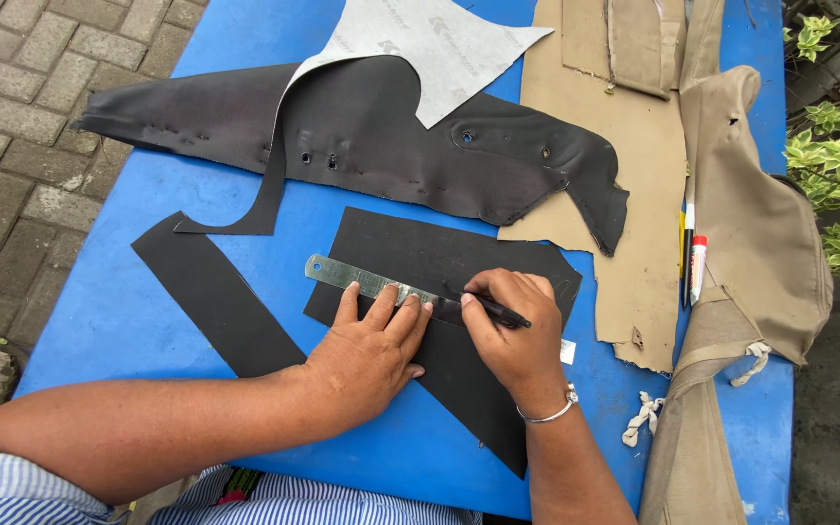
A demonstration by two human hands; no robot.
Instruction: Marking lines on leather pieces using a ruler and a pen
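Two hands (371, 355) rule black sheet (439, 292).

The pen (498, 311) tip and part of the metal ruler (367, 282) hide under fingers (381, 309).

left hand (367, 355) pressing ruler (367, 282), right hand (507, 331) gripping pen (498, 311)

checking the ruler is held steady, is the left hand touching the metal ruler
Touching. The head view shows the left hand with its fingertips pressed flat on the metal ruler, no gap between them, on the black sheet.
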